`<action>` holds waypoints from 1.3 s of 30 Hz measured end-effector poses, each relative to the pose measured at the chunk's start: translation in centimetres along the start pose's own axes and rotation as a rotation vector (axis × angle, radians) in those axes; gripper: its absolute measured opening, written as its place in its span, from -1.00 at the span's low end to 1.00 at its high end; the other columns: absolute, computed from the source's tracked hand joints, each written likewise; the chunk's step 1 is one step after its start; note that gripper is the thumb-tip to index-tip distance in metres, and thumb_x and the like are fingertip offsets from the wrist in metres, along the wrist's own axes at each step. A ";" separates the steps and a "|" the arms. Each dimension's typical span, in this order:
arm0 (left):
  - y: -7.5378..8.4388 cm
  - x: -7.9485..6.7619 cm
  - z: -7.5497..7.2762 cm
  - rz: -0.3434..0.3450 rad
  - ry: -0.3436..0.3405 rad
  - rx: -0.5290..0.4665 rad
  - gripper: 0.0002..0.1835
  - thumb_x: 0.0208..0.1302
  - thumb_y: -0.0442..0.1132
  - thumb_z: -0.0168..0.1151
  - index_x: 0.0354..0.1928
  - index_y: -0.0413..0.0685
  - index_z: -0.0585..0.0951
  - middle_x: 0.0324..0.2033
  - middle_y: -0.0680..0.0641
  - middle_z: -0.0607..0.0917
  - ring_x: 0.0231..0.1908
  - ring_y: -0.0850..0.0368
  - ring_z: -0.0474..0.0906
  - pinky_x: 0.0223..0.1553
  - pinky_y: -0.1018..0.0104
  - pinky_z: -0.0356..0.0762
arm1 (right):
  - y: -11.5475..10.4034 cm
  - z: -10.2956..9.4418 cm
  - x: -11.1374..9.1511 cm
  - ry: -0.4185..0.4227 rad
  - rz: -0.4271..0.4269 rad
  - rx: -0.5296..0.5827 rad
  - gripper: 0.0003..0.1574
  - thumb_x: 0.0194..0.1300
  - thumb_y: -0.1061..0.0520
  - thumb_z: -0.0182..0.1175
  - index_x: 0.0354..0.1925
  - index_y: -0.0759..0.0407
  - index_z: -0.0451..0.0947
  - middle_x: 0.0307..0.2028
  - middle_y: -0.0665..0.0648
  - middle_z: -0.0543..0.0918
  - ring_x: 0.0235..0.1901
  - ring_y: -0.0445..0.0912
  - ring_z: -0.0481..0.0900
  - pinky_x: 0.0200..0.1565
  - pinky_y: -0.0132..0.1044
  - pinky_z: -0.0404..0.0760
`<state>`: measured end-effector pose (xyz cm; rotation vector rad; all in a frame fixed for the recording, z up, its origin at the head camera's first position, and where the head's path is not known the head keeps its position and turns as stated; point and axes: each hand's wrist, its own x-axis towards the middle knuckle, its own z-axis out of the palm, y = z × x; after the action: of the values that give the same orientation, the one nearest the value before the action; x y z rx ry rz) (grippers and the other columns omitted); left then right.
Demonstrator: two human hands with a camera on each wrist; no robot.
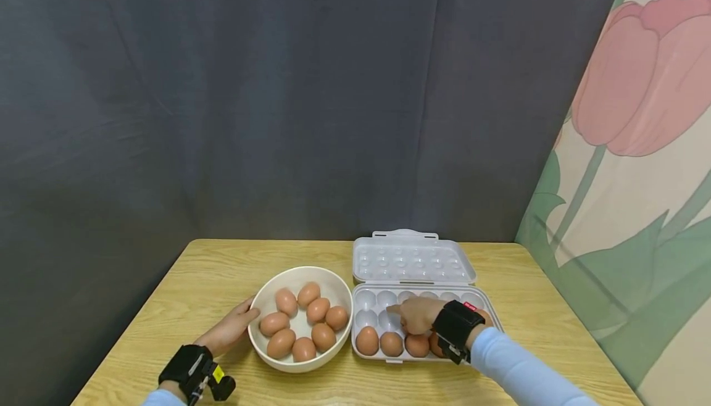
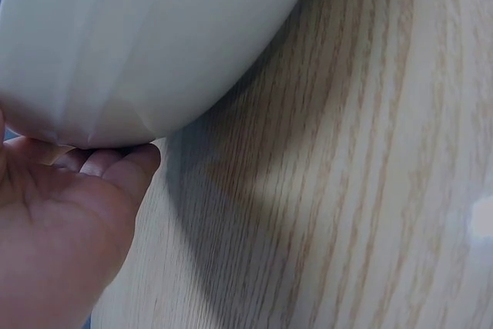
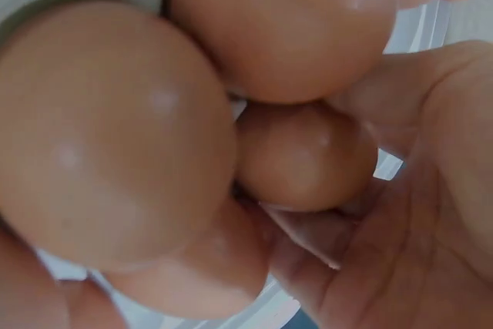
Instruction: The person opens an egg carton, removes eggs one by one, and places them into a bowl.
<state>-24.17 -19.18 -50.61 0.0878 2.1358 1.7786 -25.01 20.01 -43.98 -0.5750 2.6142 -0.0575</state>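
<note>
My left hand [image 1: 230,327] holds the cream bowl [image 1: 300,367] by its left side. In the left wrist view its fingers [image 2: 139,167] curl against the outer wall, low down. Several brown eggs [image 1: 281,343] lie in the bowl. To its right is an open egg carton [image 1: 365,318] of translucent plastic with round cups. Over the carton's middle cups, my right hand [image 1: 418,314] grips an egg [image 3: 308,158] between thumb and fingers; in the head view the hand hides that egg. Eggs [image 1: 367,340] fill cups along the near row, partly covered by the right wrist.
The carton's lid [image 1: 411,261] is folded back flat toward the dark curtain [image 1: 311,116]. Bowl and carton stand side by side on a wooden table [image 1: 222,270]. A wall with a tulip picture [image 1: 622,91] rises on the right. Both wrists wear black camera straps [image 1: 458,326].
</note>
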 end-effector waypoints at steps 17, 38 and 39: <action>0.3 0.1 0.3 0.004 -0.017 0.029 -0.44 0.42 -0.28 -0.34 0.40 -0.28 -0.10 0.38 -0.36 -0.08 0.37 -0.25 -0.15 0.33 -0.14 -0.06 | -0.5 0.6 -0.2 0.010 -0.053 -0.174 -0.31 0.16 0.28 0.10 0.27 0.04 0.31 -0.34 0.15 0.57 -0.44 -0.12 0.41 -0.34 -0.33 0.46; 0.0 -0.6 0.2 0.009 -0.024 0.012 -0.44 0.42 -0.28 -0.34 0.40 -0.31 -0.10 0.37 -0.39 -0.07 0.36 -0.28 -0.13 0.32 -0.17 -0.05 | -0.7 -0.1 -1.1 0.098 -0.098 -0.235 -0.97 0.16 0.22 0.16 -0.40 0.17 0.49 -0.48 0.02 0.37 -0.51 -0.14 0.33 -0.44 -0.33 0.46; 0.1 -0.5 0.2 0.008 -0.020 0.013 -0.44 0.42 -0.28 -0.34 0.40 -0.31 -0.10 0.37 -0.39 -0.07 0.36 -0.28 -0.13 0.32 -0.17 -0.04 | -0.7 -0.3 -1.2 0.102 -0.100 -0.223 -0.96 0.17 0.22 0.14 -0.41 0.17 0.49 -0.48 0.01 0.37 -0.52 -0.14 0.32 -0.44 -0.34 0.45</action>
<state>-23.61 -19.13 -50.47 0.1172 2.1357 1.7615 -23.97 19.84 -43.08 -0.7999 2.7082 0.1803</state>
